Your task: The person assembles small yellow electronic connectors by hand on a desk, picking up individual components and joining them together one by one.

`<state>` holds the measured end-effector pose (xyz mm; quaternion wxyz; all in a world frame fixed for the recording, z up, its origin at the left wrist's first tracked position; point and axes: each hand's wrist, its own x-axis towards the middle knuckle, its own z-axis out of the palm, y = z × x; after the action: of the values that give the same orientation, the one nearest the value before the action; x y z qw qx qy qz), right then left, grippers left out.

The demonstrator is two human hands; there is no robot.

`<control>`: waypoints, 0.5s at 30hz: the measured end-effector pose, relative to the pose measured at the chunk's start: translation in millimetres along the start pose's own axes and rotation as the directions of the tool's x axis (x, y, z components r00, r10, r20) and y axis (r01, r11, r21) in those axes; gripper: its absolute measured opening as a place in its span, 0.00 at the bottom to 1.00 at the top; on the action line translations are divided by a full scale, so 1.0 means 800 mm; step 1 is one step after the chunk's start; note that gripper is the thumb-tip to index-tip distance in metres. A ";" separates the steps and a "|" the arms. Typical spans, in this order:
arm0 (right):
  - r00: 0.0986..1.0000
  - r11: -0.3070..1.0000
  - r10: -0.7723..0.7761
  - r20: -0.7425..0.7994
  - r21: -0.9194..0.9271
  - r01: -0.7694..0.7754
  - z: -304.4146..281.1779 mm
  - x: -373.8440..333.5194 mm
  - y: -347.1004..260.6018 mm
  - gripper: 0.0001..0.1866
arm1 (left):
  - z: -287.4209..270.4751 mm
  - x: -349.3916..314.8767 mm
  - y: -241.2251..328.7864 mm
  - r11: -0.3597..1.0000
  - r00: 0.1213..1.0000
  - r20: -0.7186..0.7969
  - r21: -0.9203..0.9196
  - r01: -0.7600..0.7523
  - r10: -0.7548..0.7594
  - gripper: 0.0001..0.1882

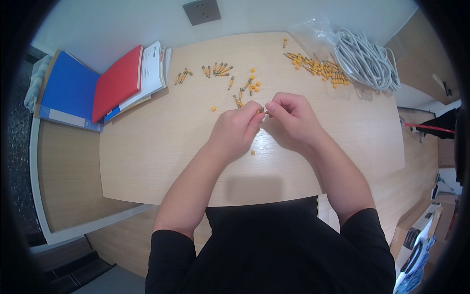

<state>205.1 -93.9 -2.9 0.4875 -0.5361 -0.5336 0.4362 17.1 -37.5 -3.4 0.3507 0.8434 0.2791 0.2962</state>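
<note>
The left hand's fingers clamp a small metal connector above the desk; the right hand's close around its end, their grip unclear. Just beyond lie loose yellow-sleeved connectors; farther right, a connector pile sits beside coiled grey cable.

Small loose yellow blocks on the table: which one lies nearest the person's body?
The yellow block lying alone between the left forearm and right forearm; every other loose one lies farther off, toward the wall.
</note>
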 end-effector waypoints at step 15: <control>0.998 0.993 0.068 0.008 -0.102 -0.067 -0.010 -0.003 -0.022 0.04 | -0.002 0.004 0.002 0.996 0.997 -0.013 0.042 0.077 -0.077 0.04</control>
<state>209.9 -97.5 15.6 0.4416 -0.5755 -0.5393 0.4276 18.5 -35.1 -0.2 0.3423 0.8375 0.3196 0.2816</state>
